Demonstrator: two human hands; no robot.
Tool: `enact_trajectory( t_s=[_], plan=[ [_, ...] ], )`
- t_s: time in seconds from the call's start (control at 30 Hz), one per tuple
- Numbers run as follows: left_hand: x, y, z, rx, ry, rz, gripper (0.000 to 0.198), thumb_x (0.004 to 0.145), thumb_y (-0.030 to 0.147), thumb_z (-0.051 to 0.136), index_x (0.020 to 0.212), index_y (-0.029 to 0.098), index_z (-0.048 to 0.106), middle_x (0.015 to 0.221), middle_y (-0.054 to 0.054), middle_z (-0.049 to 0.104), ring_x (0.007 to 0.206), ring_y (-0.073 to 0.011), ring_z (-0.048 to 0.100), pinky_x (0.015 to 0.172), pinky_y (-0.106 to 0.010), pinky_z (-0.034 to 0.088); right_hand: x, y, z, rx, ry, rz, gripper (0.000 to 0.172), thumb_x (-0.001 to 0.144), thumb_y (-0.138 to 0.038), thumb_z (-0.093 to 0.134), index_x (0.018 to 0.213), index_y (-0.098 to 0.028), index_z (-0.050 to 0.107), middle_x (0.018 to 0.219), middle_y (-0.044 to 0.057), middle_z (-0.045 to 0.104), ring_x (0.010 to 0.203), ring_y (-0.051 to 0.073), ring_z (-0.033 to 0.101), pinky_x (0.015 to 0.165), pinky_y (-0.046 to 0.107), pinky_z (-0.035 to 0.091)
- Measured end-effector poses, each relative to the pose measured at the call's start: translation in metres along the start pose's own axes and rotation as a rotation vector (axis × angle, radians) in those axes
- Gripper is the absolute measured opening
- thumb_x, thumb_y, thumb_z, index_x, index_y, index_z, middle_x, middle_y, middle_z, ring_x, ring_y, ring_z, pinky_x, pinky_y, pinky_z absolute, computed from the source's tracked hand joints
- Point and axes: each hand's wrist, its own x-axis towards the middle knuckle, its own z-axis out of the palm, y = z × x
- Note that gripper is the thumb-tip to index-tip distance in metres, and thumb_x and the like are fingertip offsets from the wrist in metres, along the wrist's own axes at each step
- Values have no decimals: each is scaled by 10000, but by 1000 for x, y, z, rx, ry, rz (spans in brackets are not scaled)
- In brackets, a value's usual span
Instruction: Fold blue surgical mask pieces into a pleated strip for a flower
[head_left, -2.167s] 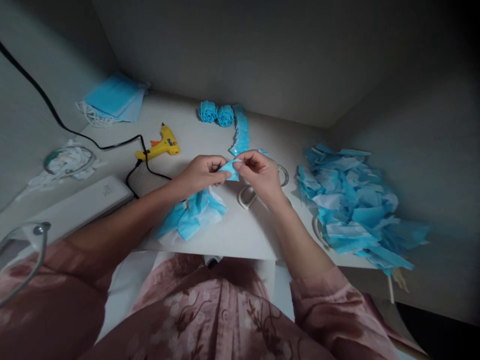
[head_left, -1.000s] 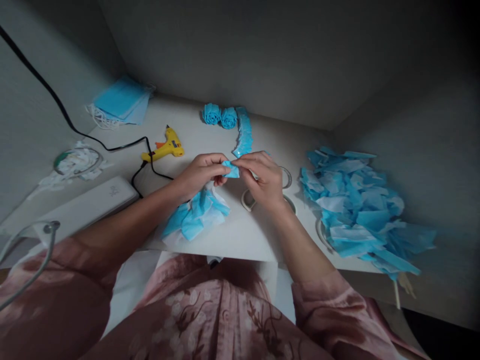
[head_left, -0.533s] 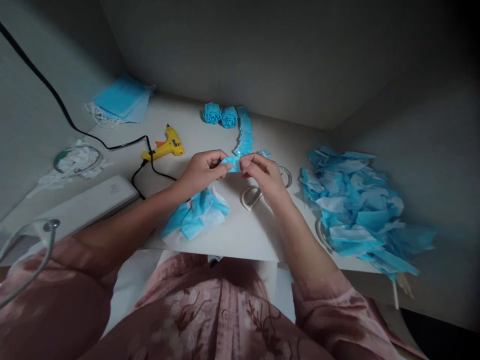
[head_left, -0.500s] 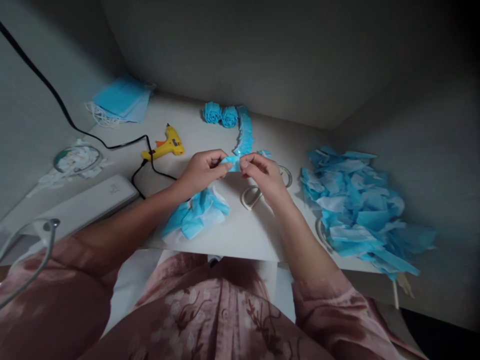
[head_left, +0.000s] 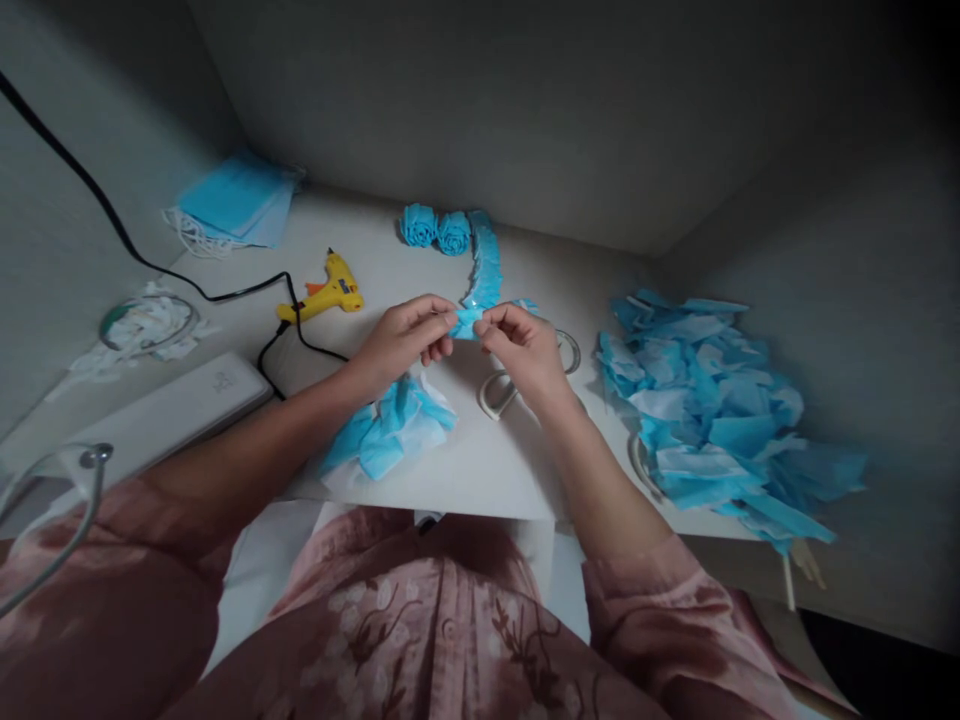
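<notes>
My left hand (head_left: 401,340) and my right hand (head_left: 525,350) meet over the middle of the white desk (head_left: 465,470). Both pinch one small blue fabric piece (head_left: 466,322) between thumb and fingertips, held just above the desk. Under my left wrist lies a small heap of blue and white fabric pieces (head_left: 390,432). White-handled scissors (head_left: 499,392) lie on the desk beneath my right hand, partly hidden by it.
A yellow glue gun (head_left: 324,292) with a black cord (head_left: 217,292) lies to the left. Two blue fabric roses (head_left: 435,228) and a blue strip (head_left: 484,268) sit at the back. A big pile of blue scraps (head_left: 712,410) fills the right side. Stacked face masks (head_left: 232,205) lie far left.
Both hands stayed together over the desk, working the small blue piece between the fingertips; it has been turned and refolded slightly. Nothing else moved.
</notes>
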Motion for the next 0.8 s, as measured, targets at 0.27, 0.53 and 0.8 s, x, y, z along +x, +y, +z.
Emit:
enact_trajectory(
  t_s=[0.27, 0.53, 0.8],
  plan=[
    [0, 1, -1, 78, 12, 79, 221, 786, 369, 679, 816, 163, 607, 680, 31, 558, 598, -88, 479, 568, -225, 375, -1, -3, 1, 3, -5, 31, 205, 771, -394, 693, 745, -197, 645, 641, -44, 528, 598, 97, 464, 614, 272, 361],
    [0, -3, 0, 116, 7, 116, 172, 740, 323, 686, 758, 166, 619, 657, 38, 558, 605, -90, 472, 580, -229, 357, -4, -2, 6, -21, -35, -1, 216, 792, -379, 686, 708, -189, 625, 618, -53, 496, 592, 83, 422, 603, 260, 350],
    [-2, 0, -2, 66, 19, 74, 143, 740, 292, 712, 744, 171, 638, 627, 24, 594, 577, -96, 506, 575, -226, 403, 11, -26, -49, 31, 169, -62, 333, 847, -523, 679, 983, -226, 746, 803, 1, 692, 728, 111, 625, 670, 246, 527]
  ],
)
